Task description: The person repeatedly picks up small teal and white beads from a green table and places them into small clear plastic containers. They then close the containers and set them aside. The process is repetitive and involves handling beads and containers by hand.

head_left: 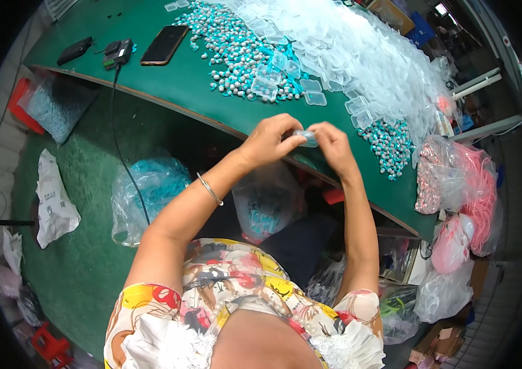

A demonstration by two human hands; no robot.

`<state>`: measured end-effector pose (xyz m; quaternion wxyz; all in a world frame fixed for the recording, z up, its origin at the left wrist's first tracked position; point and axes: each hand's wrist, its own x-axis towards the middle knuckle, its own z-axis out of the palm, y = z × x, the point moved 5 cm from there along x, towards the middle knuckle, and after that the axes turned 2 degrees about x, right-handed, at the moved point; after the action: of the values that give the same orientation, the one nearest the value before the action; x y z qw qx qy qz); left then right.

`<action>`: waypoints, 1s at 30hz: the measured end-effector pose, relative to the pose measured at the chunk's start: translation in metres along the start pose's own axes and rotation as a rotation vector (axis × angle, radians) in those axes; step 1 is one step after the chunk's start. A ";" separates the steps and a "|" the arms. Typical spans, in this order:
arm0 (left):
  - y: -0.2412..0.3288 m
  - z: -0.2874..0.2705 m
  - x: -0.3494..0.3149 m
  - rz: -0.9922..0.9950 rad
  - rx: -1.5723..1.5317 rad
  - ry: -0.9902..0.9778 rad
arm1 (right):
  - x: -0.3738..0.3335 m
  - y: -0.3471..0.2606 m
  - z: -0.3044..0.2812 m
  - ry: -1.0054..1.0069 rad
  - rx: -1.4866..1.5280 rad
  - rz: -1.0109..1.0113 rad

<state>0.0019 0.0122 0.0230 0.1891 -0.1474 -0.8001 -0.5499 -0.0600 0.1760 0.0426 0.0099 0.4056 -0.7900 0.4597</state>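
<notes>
Near the front edge of the green table (212,111), both my hands hold one small clear plastic box (306,138) between them. My left hand (271,140) pinches its left side with thumb and fingers. At its right side, the fingers of my right hand (333,146) are closed on it. What lies inside the box is too small to tell. Beyond my hands spreads a pile of small silver and teal pieces (227,46), with a few open clear boxes (265,88) on it. A smaller heap of similar pieces (387,146) lies to the right.
A large mound of clear boxes (359,55) covers the table's far side. A phone (164,45) and a small corded device (118,54) lie at left. Below the edge hang or stand plastic bags (267,203). Pink cords (479,197) hang at the right.
</notes>
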 end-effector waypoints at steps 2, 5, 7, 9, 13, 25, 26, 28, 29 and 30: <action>0.011 0.010 -0.012 0.156 0.067 0.022 | 0.024 0.015 -0.011 0.126 -0.206 -0.159; 0.036 0.033 -0.038 0.378 0.147 -0.043 | 0.044 0.037 -0.006 0.295 -0.720 -0.134; 0.034 0.050 -0.058 0.359 0.179 -0.195 | 0.055 0.048 0.004 0.235 -0.781 -0.062; 0.029 0.065 -0.069 0.328 0.271 -0.286 | 0.060 0.050 0.008 0.173 -0.863 -0.031; 0.029 0.052 -0.060 0.334 0.277 -0.237 | 0.047 0.039 0.005 0.099 -0.997 -0.123; -0.020 -0.002 0.062 0.162 0.951 0.195 | -0.013 0.046 -0.043 0.355 -0.650 0.434; -0.024 0.001 0.068 0.173 0.970 0.201 | -0.017 0.051 -0.043 0.390 -0.640 0.440; -0.031 0.008 0.073 0.158 0.989 0.198 | -0.021 0.051 -0.042 0.384 -0.590 0.457; -0.035 0.010 0.075 0.150 0.999 0.198 | -0.022 0.050 -0.043 0.381 -0.564 0.465; -0.035 0.013 0.077 0.163 1.004 0.209 | -0.023 0.049 -0.045 0.338 -0.557 0.501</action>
<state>-0.0831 0.0140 0.0259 0.3576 -0.0447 -0.9281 -0.0935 -0.0921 0.2359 0.0248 0.1369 0.1014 -0.9458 0.2764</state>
